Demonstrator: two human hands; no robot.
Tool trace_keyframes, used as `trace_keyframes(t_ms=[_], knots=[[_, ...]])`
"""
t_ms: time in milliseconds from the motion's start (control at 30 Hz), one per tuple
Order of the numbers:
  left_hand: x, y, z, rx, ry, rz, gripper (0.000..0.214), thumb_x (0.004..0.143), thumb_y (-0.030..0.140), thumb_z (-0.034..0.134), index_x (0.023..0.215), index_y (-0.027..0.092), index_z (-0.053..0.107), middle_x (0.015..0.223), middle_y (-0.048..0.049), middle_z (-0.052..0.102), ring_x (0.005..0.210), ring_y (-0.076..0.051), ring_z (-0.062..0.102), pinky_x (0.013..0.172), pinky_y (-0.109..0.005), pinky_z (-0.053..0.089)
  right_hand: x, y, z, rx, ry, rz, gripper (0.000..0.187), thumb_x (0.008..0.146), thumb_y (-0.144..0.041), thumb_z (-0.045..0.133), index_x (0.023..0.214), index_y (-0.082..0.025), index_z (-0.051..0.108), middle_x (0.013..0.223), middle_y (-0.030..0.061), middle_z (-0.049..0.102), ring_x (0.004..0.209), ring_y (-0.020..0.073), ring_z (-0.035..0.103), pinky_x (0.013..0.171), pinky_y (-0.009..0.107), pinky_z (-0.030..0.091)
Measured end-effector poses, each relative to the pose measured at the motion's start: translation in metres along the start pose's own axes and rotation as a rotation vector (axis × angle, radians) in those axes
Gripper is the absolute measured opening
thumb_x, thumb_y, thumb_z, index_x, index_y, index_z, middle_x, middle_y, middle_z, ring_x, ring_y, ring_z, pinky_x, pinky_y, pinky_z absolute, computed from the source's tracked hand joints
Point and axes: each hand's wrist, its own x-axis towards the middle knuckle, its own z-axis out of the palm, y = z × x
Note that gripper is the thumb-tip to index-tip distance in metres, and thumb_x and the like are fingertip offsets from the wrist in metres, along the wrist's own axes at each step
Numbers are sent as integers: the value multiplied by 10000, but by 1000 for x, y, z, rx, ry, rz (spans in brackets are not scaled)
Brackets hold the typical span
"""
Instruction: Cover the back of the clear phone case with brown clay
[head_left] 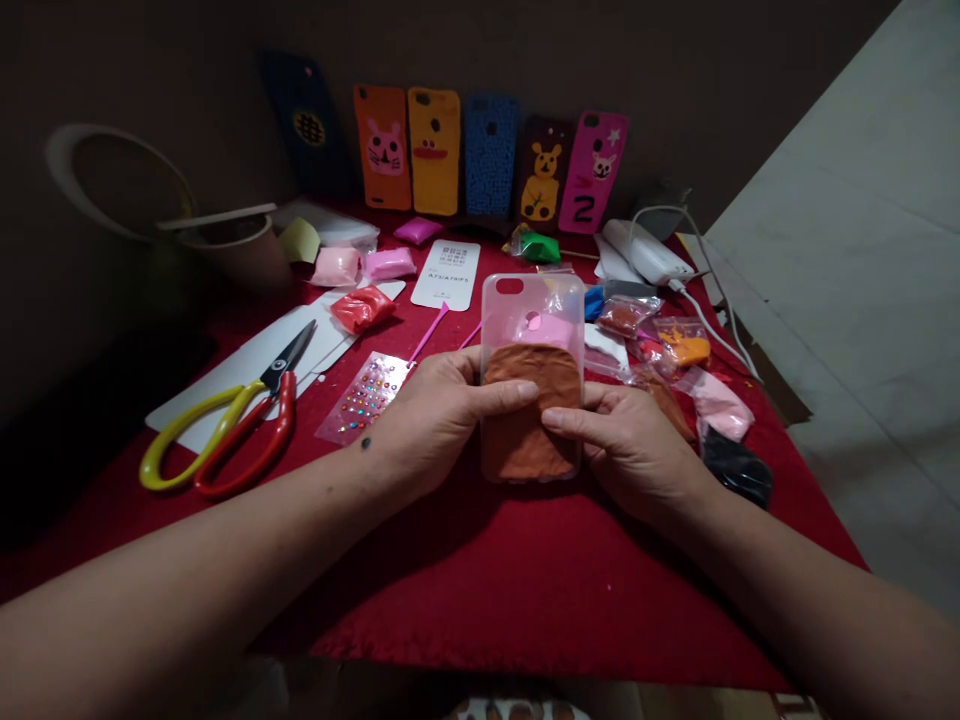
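Between my two hands a clear phone case (496,315) is held upright above the red cloth. Brown clay (529,445) is spread over its lower part, while the top with the camera hole stays see-through. My left hand (450,410) grips the left edge, its thumb lying on the clay. From the other side my right hand (630,440) grips the right edge, and its thumb presses the clay too. The fingers behind the case are mostly hidden.
Scissors (262,395) and a rhinestone sheet (367,395) lie left. Clay packets, including a red one (363,310) and a black one (735,462), are scattered on both sides. Decorated phone cases (435,150) stand along the wall. A white power bank (649,252) with a cable sits back right.
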Motion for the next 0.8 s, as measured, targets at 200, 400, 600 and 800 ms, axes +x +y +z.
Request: trace_keyframes(t_ms=[200,400,600,800], knots=[[-3,1,3,-8,107,21,202,697,184,775,874,139,688,842,-43,726,723,-158,667,743,-301,535,0,3,2,8,28,-6,95,732,-233,773,824,-210,761,840,28,757,708,163,676,703,309,536],[-2,-1,0,-26,22,25,207,757,267,754,914,141,706,851,-57,735,733,-158,678,731,-287,536,-2,-1,1,3,20,-17,134,727,-250,783,848,-201,759,834,31,751,711,154,672,683,289,529],[-4,1,1,18,35,-4,231,745,263,764,928,138,701,900,-68,740,739,-158,684,725,-276,531,-3,-4,8,95,37,-44,121,773,-252,747,883,-201,746,815,34,752,700,155,682,703,298,543],[-5,7,5,57,7,-6,286,679,175,799,938,125,687,857,-48,739,731,-145,679,706,-239,525,-1,-2,8,86,83,-65,65,783,-254,739,827,-207,740,798,24,753,673,141,671,670,274,534]])
